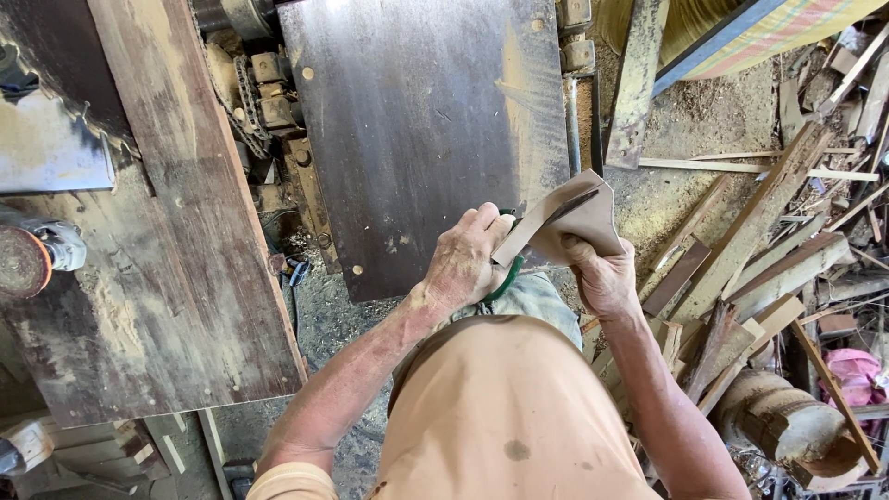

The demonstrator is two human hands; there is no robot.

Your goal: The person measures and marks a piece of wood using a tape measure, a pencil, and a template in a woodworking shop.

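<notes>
Left hand (463, 264) was closed around green-handled scissors (503, 278), fingers curled tight on the handles; blades mostly hidden behind the sheet. Right hand (602, 278) gripped a tan sheet of sandpaper (565, 218) from below, fingers clamped on its lower edge, thumb on the near face. The sheet was held up in the air between both hands, just past the near edge of the dark metal machine table (417, 120), not resting on it. A dark cut line or slit ran across the upper right part of the sheet.

Around it: dusty wooden board (176, 250) to the left, running away from the person. A toothed saw blade (46, 139) showed at far left, with a round grinder head (23, 264) below it. A drive chain (248, 102) sat in the gap between board and machine table. To the right, a heap of wood offcuts (769, 250) lay on the sawdust-covered floor, with a turned wooden post (787, 426) near the person's right elbow and a pink cloth (857, 375) beside it. Striped tarp (769, 32) at top right.
</notes>
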